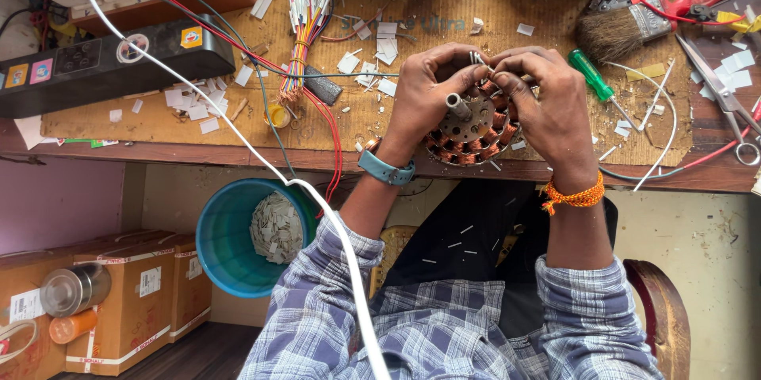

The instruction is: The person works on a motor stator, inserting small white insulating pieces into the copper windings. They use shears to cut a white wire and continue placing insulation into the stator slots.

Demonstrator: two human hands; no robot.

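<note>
A round motor stator (468, 130) with copper windings and a central steel shaft lies on the cardboard-covered bench (444, 7). My left hand (428, 95) grips its upper left rim, fingers curled over the windings. My right hand (547, 106) holds the right rim, and its fingertips pinch thin white wire ends (479, 59) at the top of the stator together with my left fingertips. A teal watch sits on my left wrist, an orange thread band on my right.
A green-handled screwdriver (590, 75), a brush (618, 31), scissors (725, 95) and red pliers (697, 0) lie right. A wire bundle (305, 23) and black power strip (103, 63) lie left. Below the bench stand a teal bin (230, 245) and cardboard boxes (135, 293).
</note>
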